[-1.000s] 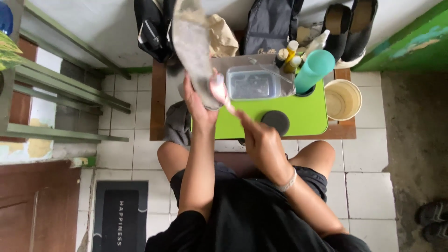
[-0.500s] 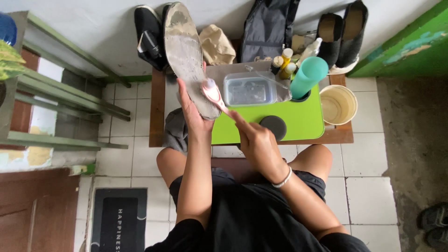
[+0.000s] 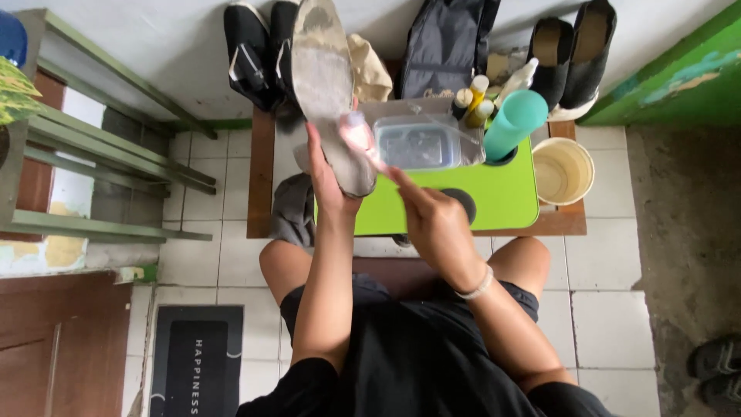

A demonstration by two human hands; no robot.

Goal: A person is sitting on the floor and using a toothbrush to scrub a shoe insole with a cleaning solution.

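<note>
My left hand [image 3: 328,181] holds up a shoe [image 3: 324,85] with its worn, dirty grey sole turned toward me, toe pointing away. My right hand [image 3: 436,224] grips a small brush [image 3: 361,139] with a pale pink head, and the head rests against the heel part of the sole. Both hands are raised over a lime-green tray table [image 3: 502,201] that stands on a low wooden table [image 3: 261,185].
On the green tray are a clear plastic tub [image 3: 421,143], a teal tumbler [image 3: 515,123] and several small bottles [image 3: 472,100]. A cream bucket [image 3: 562,170], black shoes [image 3: 251,50], a dark bag [image 3: 444,46] and a grey cloth [image 3: 293,208] lie around. A doormat [image 3: 193,363] is at lower left.
The shoe and brush have shifted a little lower and left in view. The brush head has moved along the sole toward the heel.
</note>
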